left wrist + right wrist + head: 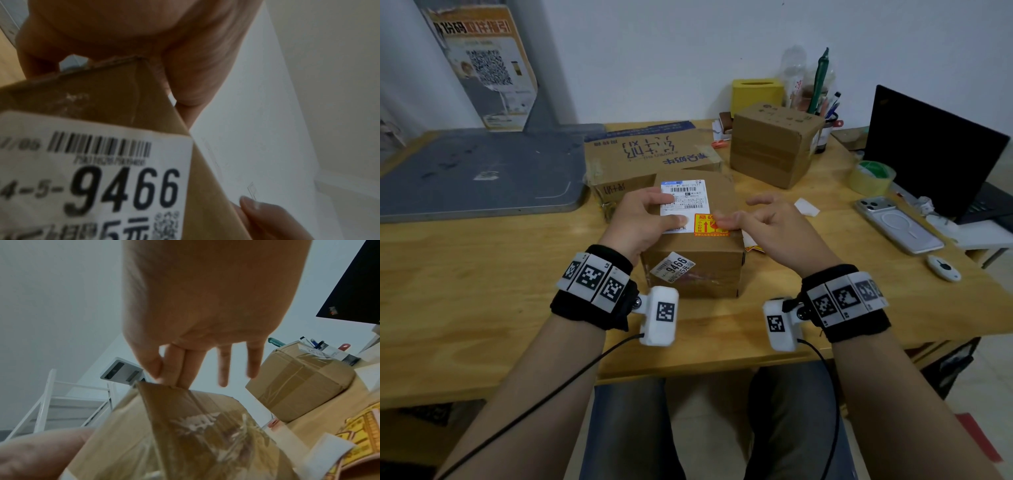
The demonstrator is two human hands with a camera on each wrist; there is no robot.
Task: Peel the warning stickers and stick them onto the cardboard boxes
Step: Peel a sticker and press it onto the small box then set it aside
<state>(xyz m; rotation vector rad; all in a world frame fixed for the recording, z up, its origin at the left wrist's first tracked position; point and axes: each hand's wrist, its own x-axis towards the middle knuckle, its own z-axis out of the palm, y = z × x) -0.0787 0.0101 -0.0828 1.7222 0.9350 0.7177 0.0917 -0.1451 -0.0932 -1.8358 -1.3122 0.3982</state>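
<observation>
A small cardboard box (695, 263) (185, 426) stands at the middle of the wooden table (482, 267). On its top, a red and yellow warning sticker (707, 224) lies beside a white shipping label (683, 195). My left hand (671, 209) grips the box's top left, thumb on the label. My right hand (722, 221) (176, 369) presses its thumb and first two fingers on the sticker's right end, with the other fingers lifted. The side label reading 9466 (92, 170) fills the left wrist view. A sticker sheet (366, 426) lies to the right of the box.
A flat printed carton (647, 150) and a taped box (774, 144) stand behind. On the right are a tape roll (871, 176), phone (897, 224), laptop (935, 150) and white backing paper (806, 207). A grey board (482, 171) lies at left.
</observation>
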